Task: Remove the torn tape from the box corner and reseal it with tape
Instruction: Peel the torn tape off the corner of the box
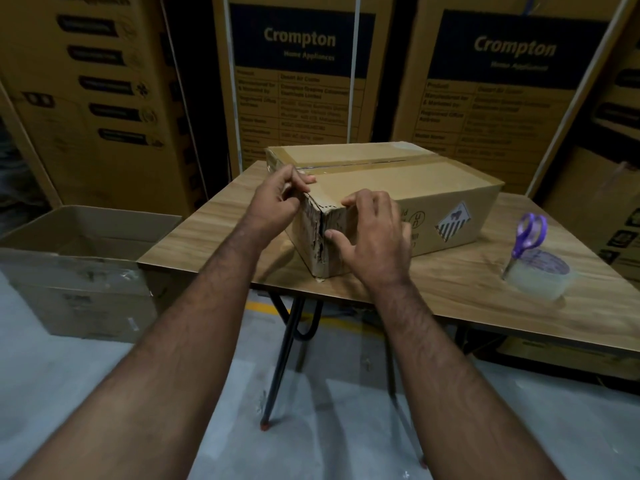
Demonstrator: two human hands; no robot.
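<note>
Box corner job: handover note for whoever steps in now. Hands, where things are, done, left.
Left hand: fingers curled at the top of the torn corner, apparently pinching the tape there.
Right hand: fingers spread, bracing the box beside the corner.
Box sits on the table, damaged corner towards the person.
Tape roll at the table's right, scissors resting on it, both untouched.
Done: nothing visible; torn tape still on.
Left: peel it off, cut fresh tape, reseal.
</note>
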